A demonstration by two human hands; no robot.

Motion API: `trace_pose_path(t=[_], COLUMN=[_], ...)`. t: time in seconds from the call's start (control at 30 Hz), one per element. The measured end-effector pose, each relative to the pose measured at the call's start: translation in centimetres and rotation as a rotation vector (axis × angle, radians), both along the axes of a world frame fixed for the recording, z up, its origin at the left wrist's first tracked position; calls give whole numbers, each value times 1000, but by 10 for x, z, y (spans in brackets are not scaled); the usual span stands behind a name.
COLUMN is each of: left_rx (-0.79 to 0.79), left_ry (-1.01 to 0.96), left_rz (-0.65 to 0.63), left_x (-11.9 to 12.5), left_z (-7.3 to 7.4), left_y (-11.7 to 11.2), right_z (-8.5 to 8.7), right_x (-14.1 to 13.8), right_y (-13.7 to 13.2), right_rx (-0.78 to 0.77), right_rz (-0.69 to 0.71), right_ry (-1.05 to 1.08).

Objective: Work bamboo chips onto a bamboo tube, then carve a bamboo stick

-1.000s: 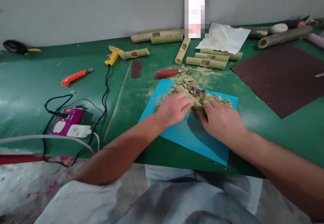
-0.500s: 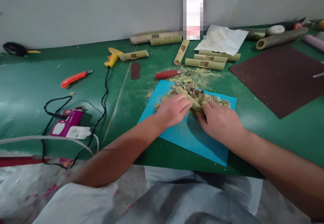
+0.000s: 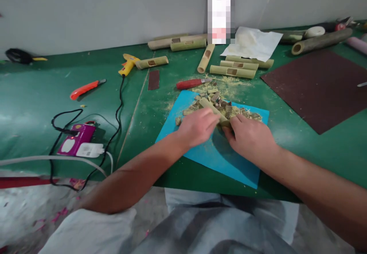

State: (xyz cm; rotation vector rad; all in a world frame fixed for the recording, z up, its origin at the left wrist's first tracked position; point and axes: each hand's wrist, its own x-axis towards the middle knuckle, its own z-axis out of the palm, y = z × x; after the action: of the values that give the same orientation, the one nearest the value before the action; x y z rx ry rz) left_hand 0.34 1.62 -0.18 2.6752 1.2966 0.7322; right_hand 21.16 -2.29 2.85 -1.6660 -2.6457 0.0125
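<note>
A short green bamboo tube (image 3: 210,105) slants over a pile of bamboo chips and shavings (image 3: 246,113) on a blue sheet (image 3: 229,166). My right hand (image 3: 252,133) grips the tube's near end, thumb below and fingers on top. Against the tube's left side lies my left hand (image 3: 198,127), its fingers curled closed; whatever they pinch is hidden behind the knuckles. Just beyond the sheet rests a red-handled knife (image 3: 190,83), with pale sawdust scattered around its blade.
Several bamboo tubes with cut openings (image 3: 233,71) lie at the back, near white paper (image 3: 252,43). To the left are a yellow glue gun (image 3: 129,64), an orange utility knife (image 3: 86,90) and a purple power strip (image 3: 77,139) with cables. A dark brown sheet (image 3: 318,89) lies right.
My left hand has shifted slightly to the right along the tube. My right hand keeps its grip, and the tube stays nearly in place.
</note>
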Motion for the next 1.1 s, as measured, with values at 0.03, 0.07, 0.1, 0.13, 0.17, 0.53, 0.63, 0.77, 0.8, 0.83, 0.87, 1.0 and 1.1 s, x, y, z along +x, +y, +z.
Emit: trace_pose_path(t=[0.03, 0.07, 0.1, 0.13, 0.17, 0.53, 0.63, 0.77, 0.8, 0.83, 0.87, 1.0, 1.1], left_rx=[-16, 3, 32, 58, 71, 31, 64, 21, -21, -56, -79, -89, -99], left_ry=[-5, -32, -66, -92, -101, 4, -32, -58, -55, -55, -58, -37, 8], left_rz=[-32, -6, 57, 109, 127, -52, 36, 40, -12, -51, -76, -94, -112], left_x=[0, 1, 1, 1, 1, 3, 0, 4, 8, 12, 16, 25, 19], left_z=[0, 0, 0, 0, 0, -1, 0, 2, 2, 3, 4, 10, 11], left_y=[0, 0, 0, 0, 0, -1, 3, 0, -4, -8, -12, -21, -15], right_z=[0, 0, 1, 1, 1, 1, 2, 4, 4, 4, 3, 1, -1], right_x=[0, 0, 0, 0, -1, -1, -1, -2, -2, -1, -1, 1, 1], right_y=[0, 0, 0, 0, 0, 0, 0, 0, 0, 0, 0, 2, 2], right_rx=[2, 6, 8, 7, 2, -17, -5, 15, 23, 35, 46, 39, 16], right_rz=[0, -2, -7, -13, -14, -2, -6, 6, 10, 13, 20, 67, 68], right_ry=[0, 2, 2, -2, -7, -43, -44, -57, -56, -48, -36, 17, 50])
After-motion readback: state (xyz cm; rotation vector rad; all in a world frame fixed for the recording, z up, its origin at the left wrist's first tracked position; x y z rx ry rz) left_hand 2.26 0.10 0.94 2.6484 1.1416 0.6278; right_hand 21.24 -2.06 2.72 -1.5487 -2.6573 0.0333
